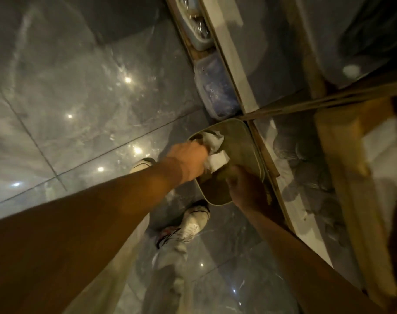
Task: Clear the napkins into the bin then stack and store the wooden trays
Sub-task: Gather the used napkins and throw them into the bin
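Head view: your left hand (pixel 188 160) is closed around crumpled white napkins (pixel 215 152), holding them over the open mouth of the olive bin (pixel 249 146) standing on the glossy tiled floor (pixel 79 109). Your right hand (pixel 247 189) rests on the bin's near rim; whether its fingers grip is unclear. White shoes (pixel 190 225) stand just beside the bin

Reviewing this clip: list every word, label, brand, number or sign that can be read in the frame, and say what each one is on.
None can be read.
The bin, the napkins held by the left hand, and the clear container show no print.
The white shoe has dark and red markings, too blurred to read as lettering.
The right hand rests at the bin's edge and covers no visible label.
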`<state>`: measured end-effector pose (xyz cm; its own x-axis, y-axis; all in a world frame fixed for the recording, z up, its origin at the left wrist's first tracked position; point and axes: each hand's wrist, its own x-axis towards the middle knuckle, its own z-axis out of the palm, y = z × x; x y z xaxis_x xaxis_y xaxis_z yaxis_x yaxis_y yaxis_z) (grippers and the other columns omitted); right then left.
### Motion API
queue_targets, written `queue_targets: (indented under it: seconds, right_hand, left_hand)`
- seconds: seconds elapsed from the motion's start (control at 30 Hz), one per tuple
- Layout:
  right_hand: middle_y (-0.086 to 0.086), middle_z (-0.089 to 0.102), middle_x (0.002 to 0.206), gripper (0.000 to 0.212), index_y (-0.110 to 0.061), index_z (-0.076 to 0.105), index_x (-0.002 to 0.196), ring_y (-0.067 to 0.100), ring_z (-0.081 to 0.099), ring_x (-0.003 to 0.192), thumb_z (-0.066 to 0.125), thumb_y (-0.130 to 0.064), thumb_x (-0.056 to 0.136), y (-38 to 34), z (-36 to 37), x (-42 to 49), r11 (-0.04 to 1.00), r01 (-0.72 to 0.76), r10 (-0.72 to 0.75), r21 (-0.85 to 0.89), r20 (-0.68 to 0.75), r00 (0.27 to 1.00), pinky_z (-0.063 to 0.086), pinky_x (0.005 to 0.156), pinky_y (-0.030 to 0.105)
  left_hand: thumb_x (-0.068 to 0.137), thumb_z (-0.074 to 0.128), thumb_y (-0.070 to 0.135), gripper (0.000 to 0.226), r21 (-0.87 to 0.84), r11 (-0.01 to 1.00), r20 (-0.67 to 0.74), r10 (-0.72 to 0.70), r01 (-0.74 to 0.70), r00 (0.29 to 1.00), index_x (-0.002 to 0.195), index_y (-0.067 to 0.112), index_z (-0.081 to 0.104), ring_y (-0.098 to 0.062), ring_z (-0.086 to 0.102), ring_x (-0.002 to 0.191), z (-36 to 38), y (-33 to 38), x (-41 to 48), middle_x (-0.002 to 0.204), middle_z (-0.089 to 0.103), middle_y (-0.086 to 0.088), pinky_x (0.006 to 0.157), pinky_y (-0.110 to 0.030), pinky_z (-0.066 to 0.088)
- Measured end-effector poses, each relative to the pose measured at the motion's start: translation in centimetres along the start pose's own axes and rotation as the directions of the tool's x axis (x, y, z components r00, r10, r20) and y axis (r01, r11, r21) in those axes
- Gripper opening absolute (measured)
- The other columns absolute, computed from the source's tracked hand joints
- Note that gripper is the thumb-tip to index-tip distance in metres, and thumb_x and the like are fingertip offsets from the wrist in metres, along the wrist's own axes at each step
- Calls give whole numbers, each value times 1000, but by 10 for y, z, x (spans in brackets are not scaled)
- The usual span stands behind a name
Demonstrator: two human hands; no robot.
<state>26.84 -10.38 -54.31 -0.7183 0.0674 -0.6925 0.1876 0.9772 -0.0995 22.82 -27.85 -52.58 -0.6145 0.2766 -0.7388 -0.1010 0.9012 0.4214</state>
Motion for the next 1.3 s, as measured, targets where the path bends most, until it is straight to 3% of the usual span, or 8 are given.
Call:
queue_targets:
  seconds: [0.17, 0.27, 0.37, 0.6, 0.73, 0.87, 1.07, 1.3]
  right_hand:
    - [11, 57, 134, 39, -16, 50, 135, 30, 52, 125, 44, -32, 99, -55, -95, -85, 984, -5, -5, 176, 60, 998, 39, 102, 33]
    - [9, 57, 131, 43, -20, 48, 137, 29, 55, 119, 49, -34, 96, -85, -158, -145, 996, 63, -61, 63, -41, 997, 46, 99, 41]
    - [4, 54, 134, 45, -22, 50, 135, 23, 48, 126, 48, -42, 94, -111, -212, -200, 991, 132, -132, -14, -143, 981, 34, 109, 40]
    - [-6, 63, 126, 35, -28, 61, 123, 13, 53, 124, 50, -43, 93, -134, -299, -321, 955, 239, -165, 173, -358, 919, 28, 116, 46]
    - [-16, 65, 120, 31, -34, 61, 120, -1, 55, 115, 47, -46, 95, -105, -321, -377, 897, 257, -54, 360, -487, 872, 42, 104, 30]
    - [-26, 62, 111, 28, -40, 62, 115, -9, 53, 106, 46, -49, 94, -49, -331, -429, 831, 166, 185, 530, -546, 817, 42, 88, 8]
    - [-10, 68, 113, 28, -26, 66, 118, 4, 62, 106, 57, -33, 93, 40, -347, -469, 755, 61, 446, 653, -579, 683, 53, 91, 27]
    - [-20, 62, 119, 34, -36, 57, 123, -10, 53, 107, 48, -48, 93, 110, -386, -446, 746, 47, 481, 665, -586, 652, 43, 90, 14]
  left_hand:
    - [90, 54, 26, 37, 254, 967, -101, 45, -18, 994, 124, 14, 53, -30, 55, 112, -91, -7, -108, 125, 56, -11, 95, -40, 44]
    - [94, 45, 32, 39, 332, 943, -144, 50, 1, 988, 128, 16, 51, -30, 49, 123, -144, -4, -178, 134, 52, -10, 104, -42, 38]
    - [96, 37, 42, 45, 318, 948, -224, 49, 26, 973, 132, 19, 51, -29, 43, 129, -195, 5, -243, 141, 48, -7, 110, -43, 30]
    - [94, 32, 55, 53, 358, 933, -261, 147, -46, 954, 134, 26, 48, -27, 44, 130, -284, 86, -346, 141, 49, -3, 111, -45, 29]
    - [96, 33, 49, 44, 405, 874, -266, 395, -269, 879, 127, 26, 53, -20, 52, 123, -308, 153, -367, 132, 57, 1, 109, -40, 34]
    - [97, 36, 40, 33, 440, 787, -276, 577, -432, 769, 118, 26, 58, -15, 59, 112, -319, 220, -373, 118, 63, 6, 99, -35, 43]
    - [97, 40, 37, 29, 563, 650, -254, 724, -510, 642, 102, 24, 65, -15, 66, 94, -324, 305, -366, 99, 69, 6, 82, -33, 48]
    - [96, 41, 39, 34, 635, 597, -211, 745, -490, 633, 115, 22, 63, -19, 66, 99, -316, 369, -331, 112, 70, 1, 85, -37, 50]
